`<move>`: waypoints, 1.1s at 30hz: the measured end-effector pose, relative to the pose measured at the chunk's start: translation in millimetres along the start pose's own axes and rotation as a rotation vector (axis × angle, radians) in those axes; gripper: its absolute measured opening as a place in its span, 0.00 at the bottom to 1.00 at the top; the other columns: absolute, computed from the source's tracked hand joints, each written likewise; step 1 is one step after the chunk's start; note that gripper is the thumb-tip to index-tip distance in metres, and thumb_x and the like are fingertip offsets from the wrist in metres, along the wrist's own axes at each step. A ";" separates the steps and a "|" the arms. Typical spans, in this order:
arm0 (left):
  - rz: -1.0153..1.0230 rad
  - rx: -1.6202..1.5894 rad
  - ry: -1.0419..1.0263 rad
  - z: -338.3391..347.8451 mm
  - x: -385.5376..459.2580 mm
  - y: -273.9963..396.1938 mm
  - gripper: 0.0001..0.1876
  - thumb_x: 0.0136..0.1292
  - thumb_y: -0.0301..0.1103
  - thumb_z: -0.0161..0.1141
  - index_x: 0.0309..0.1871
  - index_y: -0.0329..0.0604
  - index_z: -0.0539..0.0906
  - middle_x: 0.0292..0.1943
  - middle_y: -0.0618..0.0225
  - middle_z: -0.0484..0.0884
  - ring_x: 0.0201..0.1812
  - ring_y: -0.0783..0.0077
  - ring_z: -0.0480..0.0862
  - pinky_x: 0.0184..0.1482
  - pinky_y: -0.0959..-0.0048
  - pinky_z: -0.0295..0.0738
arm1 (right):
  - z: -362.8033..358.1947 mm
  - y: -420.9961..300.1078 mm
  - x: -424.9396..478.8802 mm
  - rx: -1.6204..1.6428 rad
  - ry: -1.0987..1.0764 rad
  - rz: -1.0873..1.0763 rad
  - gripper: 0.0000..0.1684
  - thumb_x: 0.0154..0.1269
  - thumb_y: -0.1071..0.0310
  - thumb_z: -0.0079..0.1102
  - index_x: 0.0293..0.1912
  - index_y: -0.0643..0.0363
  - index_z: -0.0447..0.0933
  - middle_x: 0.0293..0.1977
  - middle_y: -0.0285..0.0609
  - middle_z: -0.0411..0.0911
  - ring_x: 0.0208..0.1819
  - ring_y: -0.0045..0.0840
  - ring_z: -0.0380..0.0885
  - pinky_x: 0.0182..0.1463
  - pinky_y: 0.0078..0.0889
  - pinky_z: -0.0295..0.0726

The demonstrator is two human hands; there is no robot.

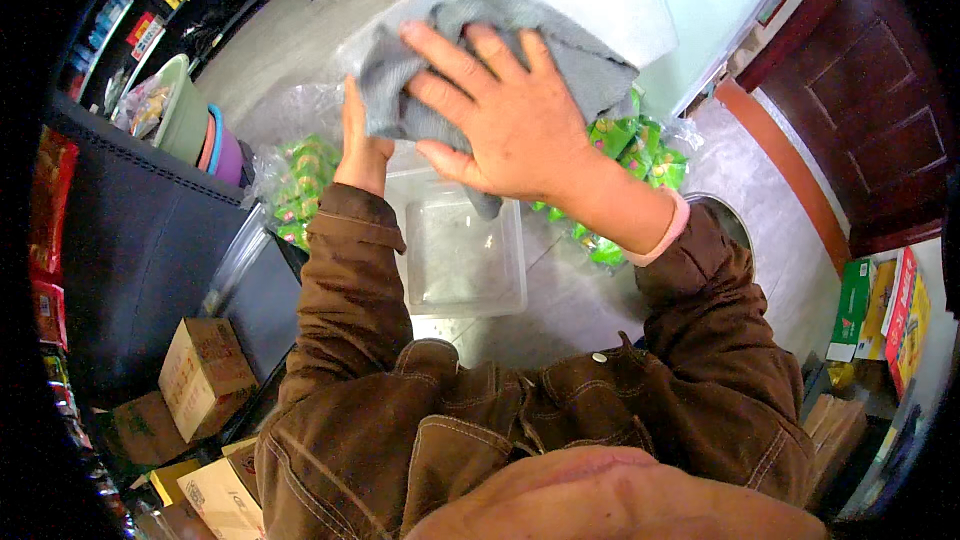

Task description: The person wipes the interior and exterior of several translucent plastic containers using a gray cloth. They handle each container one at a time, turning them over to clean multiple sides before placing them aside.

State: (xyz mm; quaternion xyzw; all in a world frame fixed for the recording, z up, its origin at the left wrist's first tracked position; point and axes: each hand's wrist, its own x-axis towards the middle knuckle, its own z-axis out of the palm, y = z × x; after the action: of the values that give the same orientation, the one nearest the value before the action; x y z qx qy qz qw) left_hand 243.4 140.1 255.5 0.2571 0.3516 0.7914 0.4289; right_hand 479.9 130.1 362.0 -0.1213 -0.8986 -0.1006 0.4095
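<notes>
My right hand [499, 105] lies spread on a grey cloth [600, 75], pressing it against a translucent white plastic panel or lid [645, 22]. The cloth is bunched under the fingers, and one corner hangs down below the palm. At the panel's left side my left hand [365, 142] stands upright with the thumb up, gripping its edge; part of this hand is hidden behind the cloth. Below both hands a clear plastic bin [465, 262] rests on the floor and shows no contents. The panel's lower edge is partly hidden by the hands.
Green snack packets in clear bags lie left [304, 180] and right [615, 139] of the bin. Nested basins [178, 109] stand at the left by stocked shelves. A cardboard box [206, 382] is at the lower left, a dark red door [862, 105] at the right, with coloured boxes [851, 307] below it.
</notes>
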 end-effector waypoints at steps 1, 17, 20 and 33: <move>0.133 0.236 0.074 -29.2 17.4 2.3 0.25 0.68 0.50 0.48 0.59 0.43 0.71 0.55 0.62 0.73 0.52 0.67 0.76 0.50 0.66 0.74 | -1.6 2.0 4.3 0.013 0.021 0.011 0.28 0.52 0.46 0.60 0.51 0.47 0.75 0.67 0.32 0.59 0.58 0.37 0.65 0.57 0.57 0.63; 0.907 0.663 0.248 67.3 -56.1 53.2 0.25 0.68 0.43 0.47 0.20 0.31 0.78 0.15 0.75 0.68 0.20 0.84 0.63 0.23 0.78 0.52 | -6.9 51.1 8.7 -0.140 -0.049 0.118 0.25 0.53 0.48 0.59 0.49 0.48 0.74 0.65 0.33 0.61 0.56 0.36 0.65 0.56 0.46 0.63; 0.927 0.682 0.154 65.2 -57.9 54.6 0.23 0.68 0.39 0.50 0.16 0.35 0.73 0.13 0.77 0.66 0.19 0.85 0.61 0.22 0.78 0.51 | -17.7 86.8 16.8 -0.264 -0.047 0.265 0.27 0.58 0.50 0.55 0.53 0.55 0.70 0.65 0.41 0.60 0.59 0.39 0.63 0.59 0.47 0.61; 0.872 0.601 0.240 96.1 -69.5 57.8 0.25 0.69 0.39 0.49 0.15 0.35 0.72 0.13 0.77 0.66 0.18 0.84 0.61 0.21 0.76 0.50 | 1.5 14.0 24.6 -0.202 -0.078 0.254 0.27 0.61 0.51 0.51 0.53 0.61 0.70 0.64 0.47 0.59 0.60 0.43 0.62 0.61 0.51 0.60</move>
State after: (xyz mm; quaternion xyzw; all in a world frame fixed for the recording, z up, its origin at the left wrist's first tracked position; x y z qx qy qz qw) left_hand 317.5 90.5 352.8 0.3983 0.4696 0.7844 -0.0746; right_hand 467.5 147.2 380.9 -0.2785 -0.8765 -0.1330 0.3693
